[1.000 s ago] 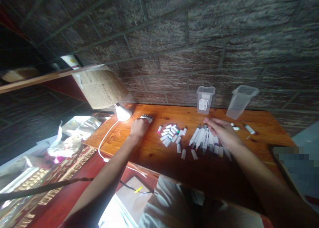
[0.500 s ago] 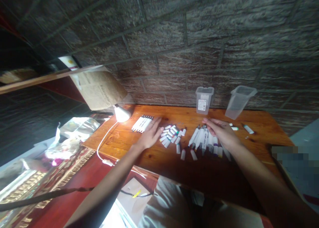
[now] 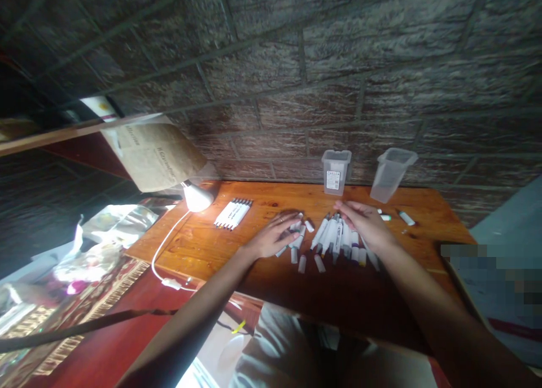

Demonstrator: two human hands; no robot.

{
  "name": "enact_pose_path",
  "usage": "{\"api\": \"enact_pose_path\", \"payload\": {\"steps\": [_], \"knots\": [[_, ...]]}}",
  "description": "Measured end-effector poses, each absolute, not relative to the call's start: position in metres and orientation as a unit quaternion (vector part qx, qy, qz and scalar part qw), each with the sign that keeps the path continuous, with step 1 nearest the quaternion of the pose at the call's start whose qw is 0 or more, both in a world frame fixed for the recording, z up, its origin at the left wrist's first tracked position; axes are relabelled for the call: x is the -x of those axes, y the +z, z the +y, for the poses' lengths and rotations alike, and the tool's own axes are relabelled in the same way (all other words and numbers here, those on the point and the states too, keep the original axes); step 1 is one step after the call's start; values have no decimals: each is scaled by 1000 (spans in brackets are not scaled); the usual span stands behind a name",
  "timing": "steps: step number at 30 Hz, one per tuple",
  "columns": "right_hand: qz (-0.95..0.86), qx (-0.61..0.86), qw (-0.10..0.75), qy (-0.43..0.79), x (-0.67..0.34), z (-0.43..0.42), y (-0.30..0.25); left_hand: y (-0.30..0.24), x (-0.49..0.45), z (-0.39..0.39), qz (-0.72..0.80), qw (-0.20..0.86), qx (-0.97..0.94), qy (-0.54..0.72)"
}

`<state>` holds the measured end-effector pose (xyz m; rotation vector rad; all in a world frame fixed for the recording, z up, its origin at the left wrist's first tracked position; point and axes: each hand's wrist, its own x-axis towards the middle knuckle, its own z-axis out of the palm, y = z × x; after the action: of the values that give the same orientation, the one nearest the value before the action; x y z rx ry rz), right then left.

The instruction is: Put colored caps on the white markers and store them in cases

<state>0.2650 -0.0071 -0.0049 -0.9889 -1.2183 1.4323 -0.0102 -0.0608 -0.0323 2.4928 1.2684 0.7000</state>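
My left hand (image 3: 271, 236) lies open over the short white marker pieces (image 3: 301, 236), its fingers stretched across them and hiding most of the group. Several more such pieces lie just beyond the fingertips and toward the front, including one white piece (image 3: 319, 264). My right hand (image 3: 366, 224) rests at the right side of a loose pile of white markers (image 3: 332, 235), fingers loosely extended toward the pile's far end. Its underside is hidden. To the left, a neat row of white markers with dark ends (image 3: 234, 214) lies side by side.
Two clear plastic containers, a labelled one (image 3: 336, 173) and a tilted-looking one (image 3: 392, 176), stand by the brick wall. A lamp (image 3: 198, 197) with its cord is at the left. One loose marker piece (image 3: 406, 217) lies right of my right hand on the wooden table (image 3: 254, 275).
My left hand has moved right, from beside the marker row onto the short pieces, now covering many of them. My right hand stays by the marker pile. The whole view has shifted slightly.
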Motion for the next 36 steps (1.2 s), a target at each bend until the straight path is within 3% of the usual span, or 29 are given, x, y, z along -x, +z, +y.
{"api": "enact_pose_path", "payload": {"steps": [8, 17, 22, 36], "knots": [[-482, 422, 488, 594, -265, -6, -3, -27, -4, -62, 420, 159, -869, 209], [-497, 433, 485, 574, -265, -6, -1, 6, -42, -44, 497, 78, -841, 197], [-482, 424, 488, 591, -266, -5, -2, 23, -69, -17, 511, 96, -850, 86], [-466, 427, 493, 597, -266, -3, 0, 18, -89, 12, 560, 224, -796, 60]]}}
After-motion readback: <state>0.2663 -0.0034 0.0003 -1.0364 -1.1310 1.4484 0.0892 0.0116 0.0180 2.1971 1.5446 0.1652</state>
